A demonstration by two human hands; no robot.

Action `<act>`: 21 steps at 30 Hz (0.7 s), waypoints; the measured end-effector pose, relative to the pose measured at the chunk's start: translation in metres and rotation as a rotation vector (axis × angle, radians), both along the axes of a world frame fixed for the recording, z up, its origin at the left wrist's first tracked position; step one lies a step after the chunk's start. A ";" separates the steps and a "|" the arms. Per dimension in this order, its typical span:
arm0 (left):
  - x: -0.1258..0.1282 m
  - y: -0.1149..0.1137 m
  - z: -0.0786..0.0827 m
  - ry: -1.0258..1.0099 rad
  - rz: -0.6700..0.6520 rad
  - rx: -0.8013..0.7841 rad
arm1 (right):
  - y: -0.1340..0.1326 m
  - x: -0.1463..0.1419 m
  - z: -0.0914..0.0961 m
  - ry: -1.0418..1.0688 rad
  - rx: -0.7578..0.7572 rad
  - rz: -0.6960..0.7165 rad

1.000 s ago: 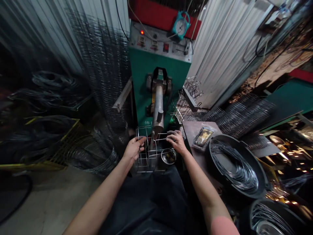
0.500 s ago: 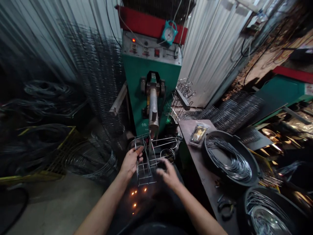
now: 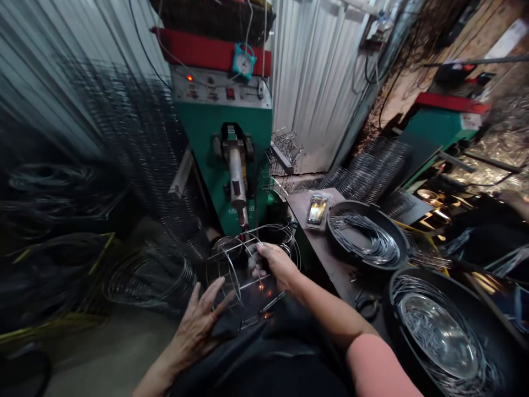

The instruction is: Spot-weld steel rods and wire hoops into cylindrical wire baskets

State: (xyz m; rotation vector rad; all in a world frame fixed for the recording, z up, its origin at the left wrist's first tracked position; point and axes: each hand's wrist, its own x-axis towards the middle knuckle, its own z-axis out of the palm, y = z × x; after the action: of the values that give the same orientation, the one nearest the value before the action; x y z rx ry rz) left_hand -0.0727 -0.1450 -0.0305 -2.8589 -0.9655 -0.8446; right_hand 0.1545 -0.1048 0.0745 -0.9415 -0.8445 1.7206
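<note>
Bright steel wire basket frame (image 3: 229, 273), tilted on its side above a dark apron (image 3: 264, 369), its upper wires just below the tip of a welder's electrode arm (image 3: 236, 176). Right hand (image 3: 275, 264) closed around the frame's wires, the fingertips partly lost behind the thin rods. Left hand (image 3: 198, 325) open, fingers spread, near the frame's lower edge; no clear grip on any wire. Behind the frame, a round steel dish (image 3: 228, 246) and a dark rounded shape, both seen only through the wires and hard to make out. Small orange glints (image 3: 260, 286) around the lower wires, too small to identify.

To the right, on a steel-topped bench (image 3: 322, 259), a black round tub (image 3: 366, 207) holding loose coils of steel wire, with a photo-printed plastic packet (image 3: 316, 210) just beside it. Lower right, a second black tub (image 3: 454, 292), cut off by the frame edge, holding wire rings around a shiny steel dish (image 3: 438, 336). Beyond the bench, finished wire racks (image 3: 285, 157) against a corrugated metal wall (image 3: 318, 82). Along the left side, tall stacks of wire (image 3: 124, 138), smeared by blur, with darker coils below, barely legible.
</note>
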 end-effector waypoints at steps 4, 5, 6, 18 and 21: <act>0.000 -0.007 0.011 -0.125 0.002 -0.039 | 0.017 0.001 0.013 0.013 -0.088 0.067; 0.002 -0.008 0.014 -0.198 -0.002 -0.084 | 0.022 0.005 0.015 -0.036 -0.074 0.097; 0.005 -0.010 0.016 -0.274 0.002 -0.138 | 0.027 0.011 0.015 -0.114 -0.031 0.118; 0.034 0.015 0.014 -1.321 0.461 -1.138 | 0.007 0.087 -0.022 -1.073 0.755 0.369; 0.043 0.027 0.012 -1.446 0.500 -1.232 | 0.020 0.075 -0.032 -1.107 0.769 0.295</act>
State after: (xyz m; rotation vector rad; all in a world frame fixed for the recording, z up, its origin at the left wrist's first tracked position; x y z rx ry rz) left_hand -0.0292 -0.1179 -0.0187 -1.5535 -2.8312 -3.0501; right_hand 0.2294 -0.0843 0.0422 -1.2067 -2.2392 0.7953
